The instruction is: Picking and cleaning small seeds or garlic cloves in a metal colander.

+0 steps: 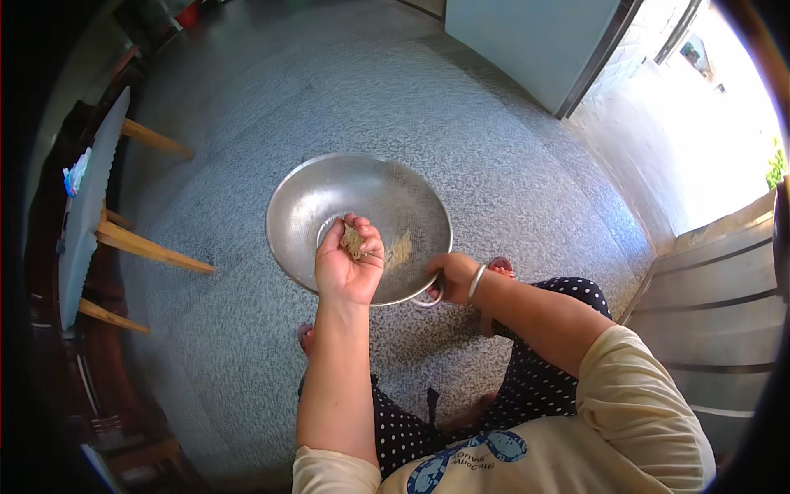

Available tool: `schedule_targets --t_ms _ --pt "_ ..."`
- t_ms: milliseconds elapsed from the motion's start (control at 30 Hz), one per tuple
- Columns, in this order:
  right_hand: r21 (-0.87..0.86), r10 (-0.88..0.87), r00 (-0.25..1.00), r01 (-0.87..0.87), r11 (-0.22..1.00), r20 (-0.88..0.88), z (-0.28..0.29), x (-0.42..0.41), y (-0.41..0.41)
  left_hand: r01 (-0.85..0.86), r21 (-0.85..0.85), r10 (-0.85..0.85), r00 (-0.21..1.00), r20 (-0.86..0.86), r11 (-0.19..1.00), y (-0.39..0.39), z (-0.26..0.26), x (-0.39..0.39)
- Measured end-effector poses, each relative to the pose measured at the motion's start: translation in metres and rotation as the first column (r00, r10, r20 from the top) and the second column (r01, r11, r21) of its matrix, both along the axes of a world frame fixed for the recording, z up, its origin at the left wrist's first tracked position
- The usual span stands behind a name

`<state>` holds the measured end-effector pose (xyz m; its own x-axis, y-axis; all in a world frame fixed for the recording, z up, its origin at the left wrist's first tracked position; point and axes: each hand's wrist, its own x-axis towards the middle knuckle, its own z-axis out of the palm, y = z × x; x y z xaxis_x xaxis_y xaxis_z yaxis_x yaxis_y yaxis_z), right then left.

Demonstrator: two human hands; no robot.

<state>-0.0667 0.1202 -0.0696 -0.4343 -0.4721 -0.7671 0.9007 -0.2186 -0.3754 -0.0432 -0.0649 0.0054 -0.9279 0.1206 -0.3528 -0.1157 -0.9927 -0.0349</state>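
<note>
A large round perforated metal colander (308, 185) is held over the floor in front of me. My right hand (453, 276) grips its rim by the small loop handle (428, 299), with a silver-coloured bangle on that wrist. My left hand (350, 259) is palm up over the near part of the bowl, fingers curled around a small clump of tan, grain-like material (352, 241). A thin patch of similar tan bits (401, 248) lies inside the colander, right of the left hand. What is under the left hand is hidden.
A pale-topped table (92, 204) with wooden legs stands at the left, a crumpled plastic item (76, 173) on it. Speckled flooring (247, 154) surrounds the colander. My feet are below its near side. A pale door panel (524, 43) and bright doorway (697, 136) are at upper right.
</note>
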Motion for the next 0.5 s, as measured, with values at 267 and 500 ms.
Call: schedule_targets --t_ms 267,500 --pt "-0.047 -0.004 0.975 -0.007 0.999 -0.221 0.022 0.005 -0.001 -0.034 -0.078 0.033 0.999 -0.013 0.996 -0.011 0.004 0.003" --pt "-0.117 -0.192 0.932 0.163 0.980 -0.307 0.041 0.008 -0.008 -0.065 -0.134 0.071 0.997 0.037 0.989 -0.008 0.006 0.007"
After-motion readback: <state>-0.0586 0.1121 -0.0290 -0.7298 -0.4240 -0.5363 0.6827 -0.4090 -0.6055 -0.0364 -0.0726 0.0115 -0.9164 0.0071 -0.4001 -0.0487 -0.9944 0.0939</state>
